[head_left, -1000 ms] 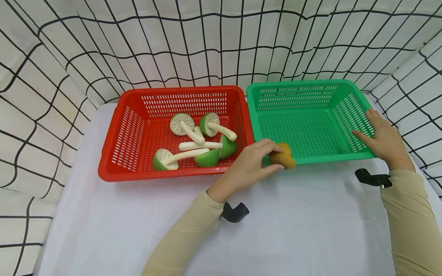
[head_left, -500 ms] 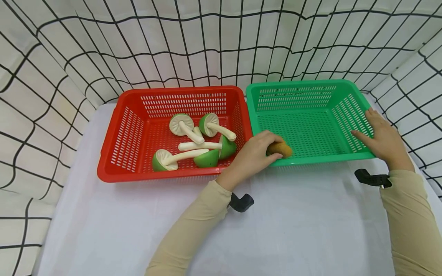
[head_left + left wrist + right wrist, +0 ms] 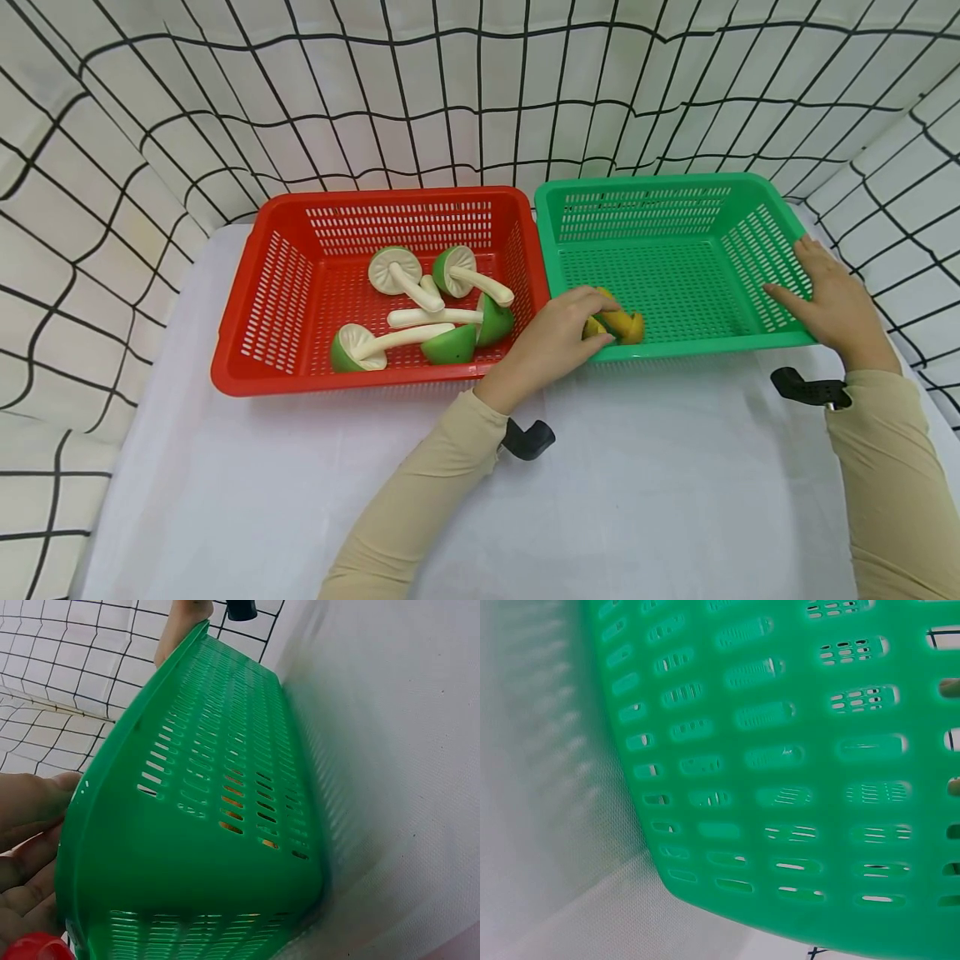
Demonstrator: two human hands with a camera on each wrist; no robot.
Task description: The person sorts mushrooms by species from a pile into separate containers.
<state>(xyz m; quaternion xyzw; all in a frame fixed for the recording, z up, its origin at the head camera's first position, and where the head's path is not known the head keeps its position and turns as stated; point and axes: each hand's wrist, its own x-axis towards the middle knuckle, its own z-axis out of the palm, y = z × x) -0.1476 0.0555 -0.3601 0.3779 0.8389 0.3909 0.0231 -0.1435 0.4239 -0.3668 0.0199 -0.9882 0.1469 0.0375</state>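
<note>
My left hand (image 3: 551, 337) reaches over the near-left corner of the green basket (image 3: 697, 342). Its fingers are loosened above yellow-brown, knobby pieces (image 3: 634, 328) lying at the basket's bottom, partly hidden by the hand. Orange-yellow shows through the side slots in the left wrist view, below the left fingers (image 3: 30, 892) at the rim. On the basket's right end rests my right hand (image 3: 836, 304), fingers straight along the rim and thumb stretched over the inside. The right wrist view is filled mostly by the slotted basket wall (image 3: 727, 765).
Directly left stands a red basket (image 3: 360, 382) holding several green-capped toy mushrooms (image 3: 450, 346) with white stems. Both baskets sit on a white-covered table (image 3: 637, 500). White cloth walls with black grid netting (image 3: 480, 108) rise behind and at the sides.
My left hand has moved slightly up and right over the green basket's corner and let go of the yellow-brown piece, which now lies inside. My right hand has stayed put.
</note>
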